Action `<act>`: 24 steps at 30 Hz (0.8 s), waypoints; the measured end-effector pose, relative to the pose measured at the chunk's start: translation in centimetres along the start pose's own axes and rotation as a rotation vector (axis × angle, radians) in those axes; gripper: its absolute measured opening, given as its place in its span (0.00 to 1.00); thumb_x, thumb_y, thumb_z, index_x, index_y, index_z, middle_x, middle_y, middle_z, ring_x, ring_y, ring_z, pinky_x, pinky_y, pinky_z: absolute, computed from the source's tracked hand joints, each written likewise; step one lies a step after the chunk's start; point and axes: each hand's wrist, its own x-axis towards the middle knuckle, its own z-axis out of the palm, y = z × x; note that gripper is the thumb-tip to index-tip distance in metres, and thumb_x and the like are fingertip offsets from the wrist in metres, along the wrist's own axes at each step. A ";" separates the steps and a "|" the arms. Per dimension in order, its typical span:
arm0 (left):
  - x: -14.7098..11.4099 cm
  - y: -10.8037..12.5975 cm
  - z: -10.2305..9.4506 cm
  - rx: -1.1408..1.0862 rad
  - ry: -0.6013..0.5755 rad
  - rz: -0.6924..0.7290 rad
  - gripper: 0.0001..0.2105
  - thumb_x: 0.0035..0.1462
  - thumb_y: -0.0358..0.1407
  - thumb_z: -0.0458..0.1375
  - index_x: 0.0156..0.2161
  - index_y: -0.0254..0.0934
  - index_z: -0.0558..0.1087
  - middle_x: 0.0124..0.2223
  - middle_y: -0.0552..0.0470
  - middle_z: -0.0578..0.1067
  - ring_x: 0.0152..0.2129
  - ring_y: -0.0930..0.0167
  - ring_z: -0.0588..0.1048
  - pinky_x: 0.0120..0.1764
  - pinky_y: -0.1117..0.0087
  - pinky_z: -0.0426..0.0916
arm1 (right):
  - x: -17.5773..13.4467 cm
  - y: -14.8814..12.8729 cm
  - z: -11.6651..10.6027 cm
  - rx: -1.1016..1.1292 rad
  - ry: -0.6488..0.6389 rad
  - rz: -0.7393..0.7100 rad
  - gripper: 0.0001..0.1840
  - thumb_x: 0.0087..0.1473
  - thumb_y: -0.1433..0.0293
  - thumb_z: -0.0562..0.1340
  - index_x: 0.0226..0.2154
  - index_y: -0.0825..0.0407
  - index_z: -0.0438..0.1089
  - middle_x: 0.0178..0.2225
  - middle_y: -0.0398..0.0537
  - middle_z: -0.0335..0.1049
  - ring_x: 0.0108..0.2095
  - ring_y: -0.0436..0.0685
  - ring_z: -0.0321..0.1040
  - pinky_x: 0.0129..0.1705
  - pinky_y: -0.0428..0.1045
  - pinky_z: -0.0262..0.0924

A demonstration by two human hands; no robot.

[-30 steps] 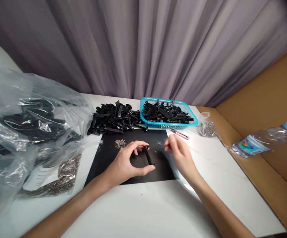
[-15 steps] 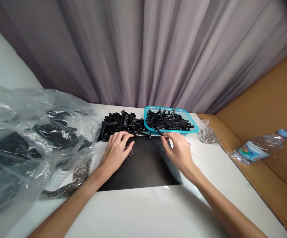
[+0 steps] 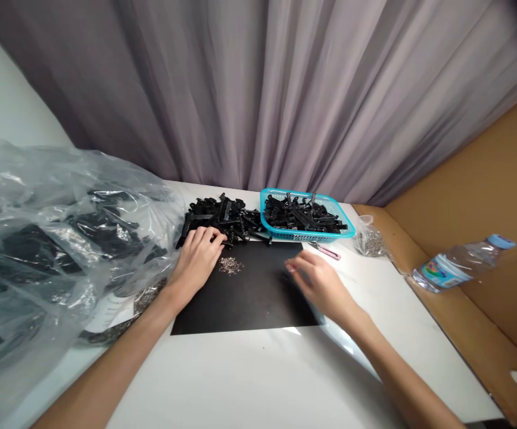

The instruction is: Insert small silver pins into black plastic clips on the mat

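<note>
My left hand (image 3: 198, 256) is at the near edge of a pile of black plastic parts (image 3: 218, 214), its fingers curled in and closed on a black plastic part (image 3: 227, 243) that shows only at the fingertips. Just right of that hand, a small heap of tiny metal screws or pins (image 3: 230, 266) lies on a dark mat (image 3: 249, 304). Above the mat's right side hovers my right hand (image 3: 318, 280), slightly blurred, with its fingers drawn together and no part visible in them. Behind it stands a blue basket (image 3: 352, 229) filled with similar black parts.
Clear plastic bags (image 3: 62, 238) with black parts bulge at left, near a bag of small metal pieces (image 3: 149, 297). A pink-handled cutter (image 3: 327, 251) lies below the basket. At right are a small bag of metal bits (image 3: 370, 242), a water bottle (image 3: 457, 262) and cardboard (image 3: 464, 179).
My right hand has moved down from the basket's edge over the mat; the black part it held is gone from its fingers. My left hand has shifted left and its fingers have closed.
</note>
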 end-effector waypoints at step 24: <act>0.8 1.8 -1.7 -0.632 0.153 -0.342 0.15 0.67 0.38 0.55 0.57 0.39 0.65 0.41 0.51 0.79 0.34 0.69 0.79 0.39 0.67 0.72 | -4.0 -1.8 2.9 -0.049 0.014 0.092 0.15 0.70 0.67 0.54 0.54 0.51 0.71 0.43 0.54 0.72 0.38 0.61 0.74 0.39 0.54 0.69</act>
